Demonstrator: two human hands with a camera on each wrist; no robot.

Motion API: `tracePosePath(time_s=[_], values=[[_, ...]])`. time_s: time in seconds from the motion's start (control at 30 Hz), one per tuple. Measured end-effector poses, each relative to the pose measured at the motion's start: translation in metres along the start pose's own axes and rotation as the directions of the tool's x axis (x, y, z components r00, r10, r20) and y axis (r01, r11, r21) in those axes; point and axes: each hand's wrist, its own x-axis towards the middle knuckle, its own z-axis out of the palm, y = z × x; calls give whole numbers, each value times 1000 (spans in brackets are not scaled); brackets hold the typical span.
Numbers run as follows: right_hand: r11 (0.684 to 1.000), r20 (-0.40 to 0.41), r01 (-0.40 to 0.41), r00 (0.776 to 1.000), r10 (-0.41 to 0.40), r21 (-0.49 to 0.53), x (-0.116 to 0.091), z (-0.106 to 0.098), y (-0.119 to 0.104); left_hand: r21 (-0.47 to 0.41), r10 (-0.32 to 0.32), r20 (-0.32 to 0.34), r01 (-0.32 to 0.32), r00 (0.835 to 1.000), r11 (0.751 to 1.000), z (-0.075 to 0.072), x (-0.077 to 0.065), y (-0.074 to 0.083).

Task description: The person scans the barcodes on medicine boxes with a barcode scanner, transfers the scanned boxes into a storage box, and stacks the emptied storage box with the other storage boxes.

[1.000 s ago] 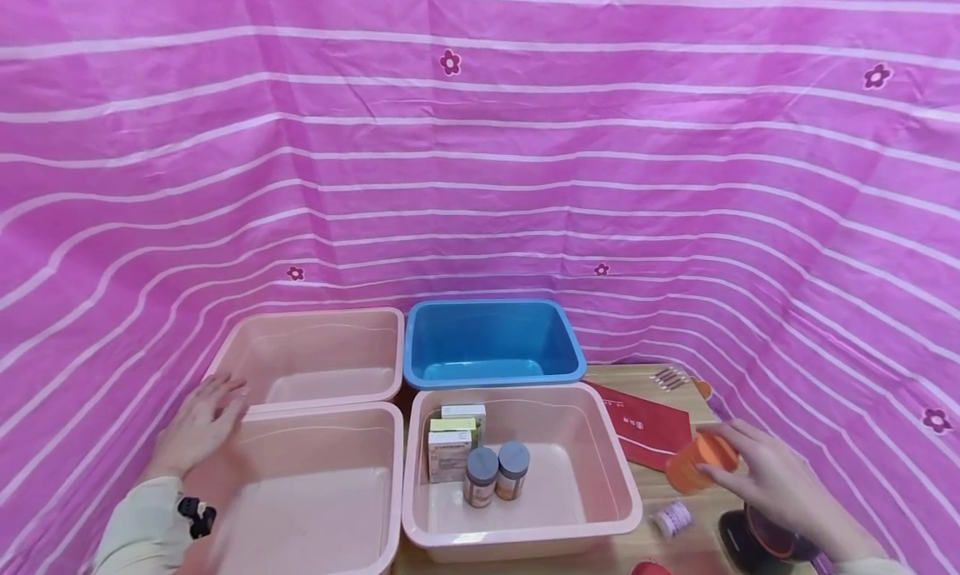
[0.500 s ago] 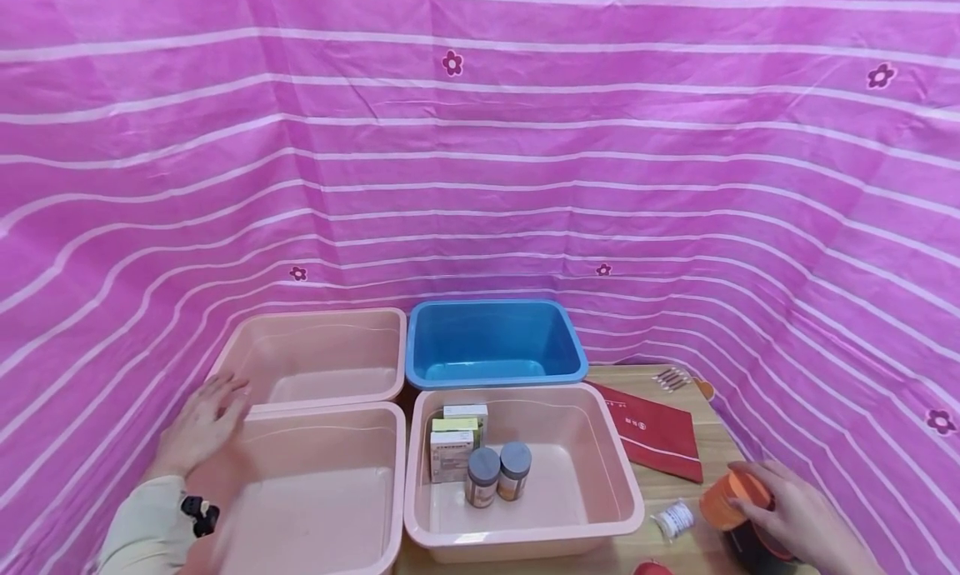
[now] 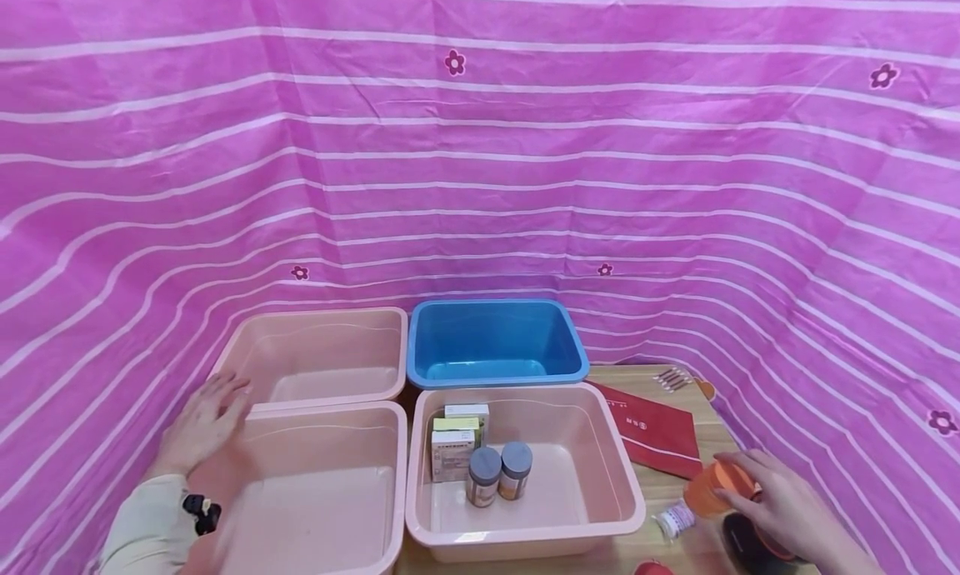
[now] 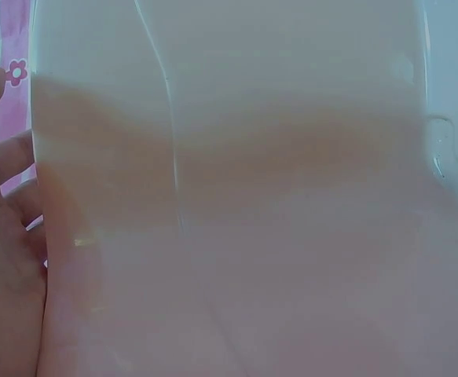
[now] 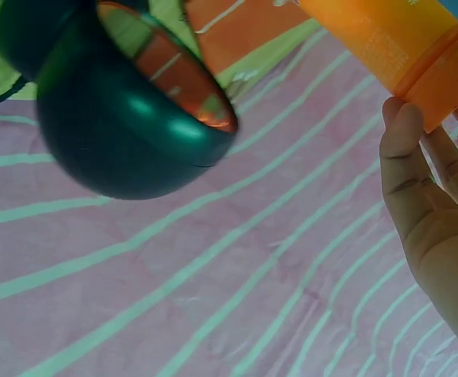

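My right hand (image 3: pixel 787 504) grips an orange bottle (image 3: pixel 716 487), tilted, at the table's right side. In the right wrist view, fingers and thumb hold the bottle by its orange cap (image 5: pixel 442 82). Beside it stands a black rounded device (image 5: pixel 126 133) with a shiny, mirror-like round face. A small white labelled vial (image 3: pixel 677 521) lies just left of the bottle. My left hand (image 3: pixel 201 425) rests at the left edge of the near-left pink basin (image 3: pixel 322 492), fingers loosely extended. The left wrist view shows some of its fingers beside the translucent basin wall, partly hidden.
A pink basin (image 3: pixel 525 537) holds several small boxes (image 3: pixel 453 454) and two grey-capped jars (image 3: pixel 483 479). Behind stand another pink basin (image 3: pixel 322 342) and a blue basin (image 3: pixel 495 329). A red packet (image 3: pixel 652 433) and thin sticks (image 3: pixel 672 379) lie at right. A striped pink cloth surrounds the table.
My right hand first brought the orange bottle nearer and to the right, over the black device, then slightly back left and away beside the vial. My left hand has stayed in place.
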Motion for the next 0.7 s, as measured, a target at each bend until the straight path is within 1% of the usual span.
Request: tracePosePath(time_s=[0.1,0.27,0.33,0.43,0.47,0.57,0.67,0.7], values=[[1000,4,1,1000,-1,-21,-6,2,8,5,1,2,-1,1000,1000,0,1,1],[998,59,-33,998,36,-58,-17,2,20,5,-9,8,9,1000,1000,-1,0,3],[997,83,-44,995,50,-65,-18,1,22,1,-18,15,18,1000,1000,-2,0,4],[997,76,-37,996,42,-72,-16,-1,22,-3,-41,28,41,999,999,-2,-1,4],[997,75,-35,996,40,-70,-13,-2,19,-3,-49,32,49,998,999,-2,-1,5],[998,28,29,999,-27,-61,3,-7,9,-1,-68,41,68,997,998,-3,-2,6],[993,-19,120,993,-121,-20,30,-17,-8,1,-69,44,69,997,998,-2,-1,6],[986,-46,167,985,-168,-11,42,-20,-14,1,-70,48,70,996,998,-2,-1,5]])
